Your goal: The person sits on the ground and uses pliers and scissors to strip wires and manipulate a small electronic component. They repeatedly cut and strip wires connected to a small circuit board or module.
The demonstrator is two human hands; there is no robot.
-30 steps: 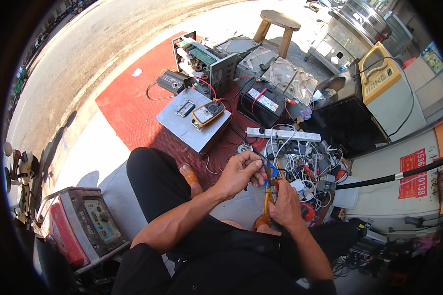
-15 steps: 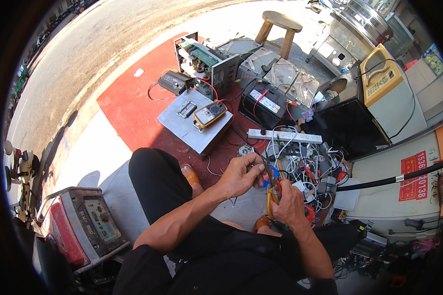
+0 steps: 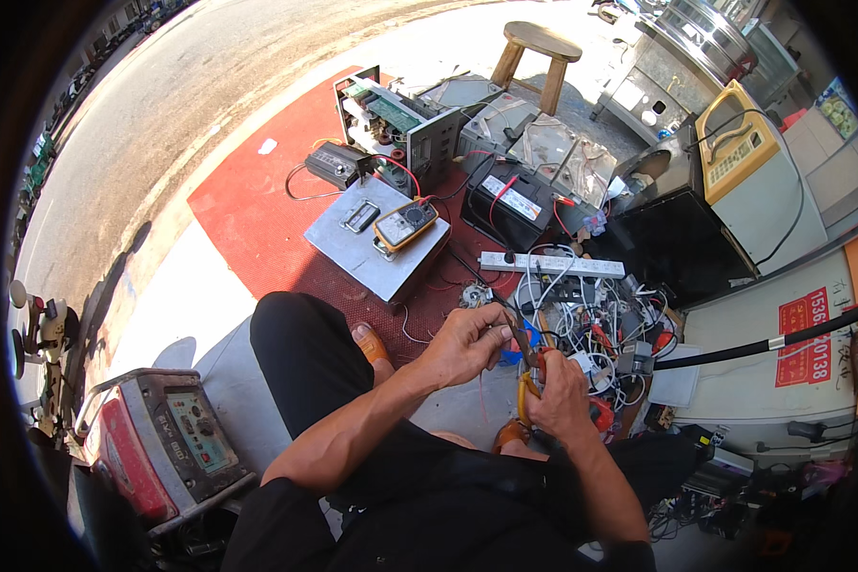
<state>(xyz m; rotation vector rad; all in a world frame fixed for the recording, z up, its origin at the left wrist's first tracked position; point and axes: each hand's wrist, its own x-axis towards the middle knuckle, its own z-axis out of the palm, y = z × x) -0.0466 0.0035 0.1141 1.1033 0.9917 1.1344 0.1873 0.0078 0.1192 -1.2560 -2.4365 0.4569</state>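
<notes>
In front of my lap, my right hand (image 3: pixel 560 396) is closed around scissors (image 3: pixel 523 393) with yellow loop handles. Their dark blades point up and away, beside the fingertips of my left hand (image 3: pixel 465 345). The left thumb and fingers are pinched together on a thin wire; a pale reddish strand (image 3: pixel 482 396) hangs below that hand. Exactly where the blades meet the wire is too small to tell. Just beyond both hands lies a tangle of white and dark cables (image 3: pixel 582 310) with adapters.
A multimeter (image 3: pixel 405 222) rests on a silver metal box (image 3: pixel 353 243) upon a red mat (image 3: pixel 248 191). Behind are a black battery (image 3: pixel 505 212), an opened device with circuit boards (image 3: pixel 386 114) and a wooden stool (image 3: pixel 541 43). A white power strip (image 3: pixel 553 264) borders the cables. At left sits a red-and-grey machine (image 3: pixel 162 439).
My left hand has shifted slightly left, away from the scissors. The reddish strand now shows hanging below it. My right hand still grips the scissors in nearly the same place.
</notes>
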